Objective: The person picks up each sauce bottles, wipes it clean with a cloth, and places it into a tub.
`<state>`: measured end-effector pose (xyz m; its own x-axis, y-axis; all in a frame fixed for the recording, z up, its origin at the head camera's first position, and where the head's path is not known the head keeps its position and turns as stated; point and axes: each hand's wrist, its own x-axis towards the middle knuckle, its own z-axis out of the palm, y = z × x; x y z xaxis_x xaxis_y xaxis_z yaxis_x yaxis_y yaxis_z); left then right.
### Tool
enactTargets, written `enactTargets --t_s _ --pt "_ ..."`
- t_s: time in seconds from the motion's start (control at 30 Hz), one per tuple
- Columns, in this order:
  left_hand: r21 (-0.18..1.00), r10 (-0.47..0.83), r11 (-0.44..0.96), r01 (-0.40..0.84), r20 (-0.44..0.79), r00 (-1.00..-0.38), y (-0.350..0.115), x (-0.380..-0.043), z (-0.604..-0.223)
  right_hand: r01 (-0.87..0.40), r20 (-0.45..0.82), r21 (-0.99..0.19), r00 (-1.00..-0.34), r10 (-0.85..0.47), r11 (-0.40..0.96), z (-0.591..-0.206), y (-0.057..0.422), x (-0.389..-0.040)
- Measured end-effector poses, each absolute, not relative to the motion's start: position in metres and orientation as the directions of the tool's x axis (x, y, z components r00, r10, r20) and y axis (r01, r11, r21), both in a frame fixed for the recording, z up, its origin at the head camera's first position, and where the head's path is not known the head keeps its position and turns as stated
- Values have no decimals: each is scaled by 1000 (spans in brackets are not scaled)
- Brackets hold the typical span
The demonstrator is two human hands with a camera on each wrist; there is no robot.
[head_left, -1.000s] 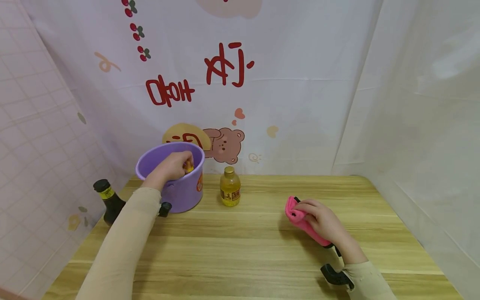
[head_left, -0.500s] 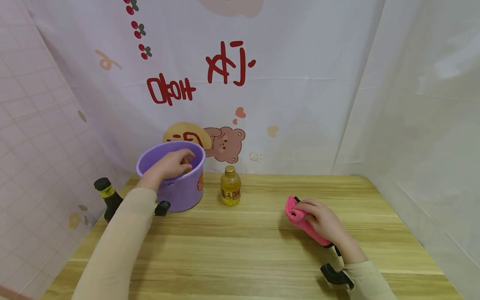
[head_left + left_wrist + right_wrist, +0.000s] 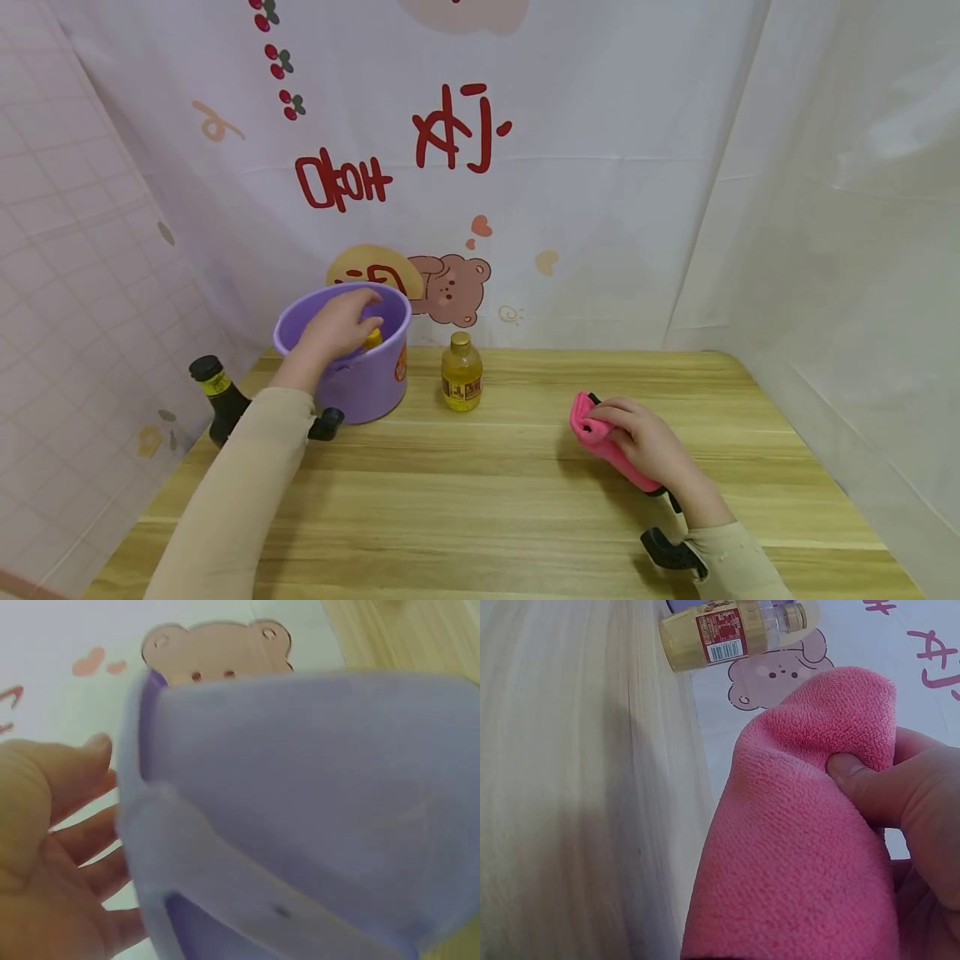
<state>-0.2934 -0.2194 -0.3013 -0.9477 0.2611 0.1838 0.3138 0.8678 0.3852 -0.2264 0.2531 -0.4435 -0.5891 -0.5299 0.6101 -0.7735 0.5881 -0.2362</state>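
My left hand (image 3: pixel 339 323) is over the mouth of the purple bucket (image 3: pixel 367 392), thumb and fingers spread apart. Just below the thumb, a yellow object (image 3: pixel 372 337) shows inside the bucket; the rest of it is hidden by the wall. In the left wrist view the fingers (image 3: pixel 90 844) stand loosely apart behind the bucket's rim (image 3: pixel 131 802). My right hand (image 3: pixel 648 442) holds a folded pink towel (image 3: pixel 618 454) with black edging at the table's right side. The right wrist view shows the thumb pressing into the towel's plush fabric (image 3: pixel 802 840).
A small bottle of yellow oil (image 3: pixel 461 375) stands upright right of the bucket. A dark bottle with a black cap (image 3: pixel 221 400) stands left of it, partly behind the left sleeve (image 3: pixel 240 492). The wooden table (image 3: pixel 465 508) meets a printed curtain (image 3: pixel 600 208) at the back.
My left hand has let go of the yellow object, opened its fingers and risen slightly in the bucket's mouth. The right hand and the towel have stayed still.
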Motion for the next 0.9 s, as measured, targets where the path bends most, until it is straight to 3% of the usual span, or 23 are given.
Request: enactTargets --t_s 0.2,0.4,0.6,0.9 --pt "327 249 885 332 270 -930 -204 -284 -298 -769 611 -238 -593 -523 593 -443 252 -226" --pt "307 301 851 427 381 -874 -188 -276 -302 -765 614 -241 -597 -517 597 -443 250 -225" --pt "349 331 798 491 428 -841 -171 -270 -309 -776 635 -234 -578 -512 586 -443 247 -227" --pt "445 277 732 517 499 -821 -144 -269 -335 -781 656 -253 -572 -492 570 -444 239 -228"
